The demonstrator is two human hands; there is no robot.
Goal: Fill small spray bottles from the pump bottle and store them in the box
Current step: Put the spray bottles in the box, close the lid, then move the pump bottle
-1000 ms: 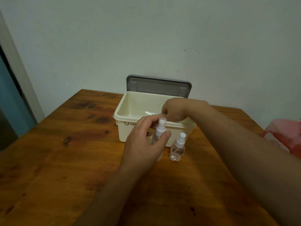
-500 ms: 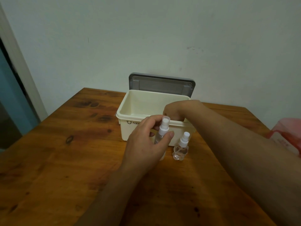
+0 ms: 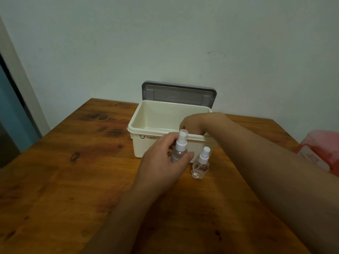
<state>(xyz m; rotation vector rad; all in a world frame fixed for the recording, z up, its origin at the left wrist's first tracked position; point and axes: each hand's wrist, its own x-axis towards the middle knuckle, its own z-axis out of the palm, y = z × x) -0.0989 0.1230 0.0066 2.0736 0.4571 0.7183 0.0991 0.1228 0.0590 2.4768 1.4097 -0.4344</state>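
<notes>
A cream plastic box (image 3: 146,114) stands open on the wooden table (image 3: 73,180). Just in front of the box, my left hand (image 3: 161,167) grips a tall clear spray bottle (image 3: 179,150) with a white nozzle and holds it upright. A shorter, round clear spray bottle (image 3: 200,166) stands on the table to its right, untouched. My right hand (image 3: 194,124) reaches over the box's front rim and dips inside. Its fingers are hidden behind the front wall, so I cannot see what they hold. No pump bottle is in view.
The box's grey lid (image 3: 178,94) stands upright behind the box against the wall. A pink bag (image 3: 321,151) sits off the table's right edge. A door frame (image 3: 20,88) runs along the left.
My right hand has sunk from above the box's front rim down into the box. My left hand has kept its hold on the tall spray bottle in about the same place.
</notes>
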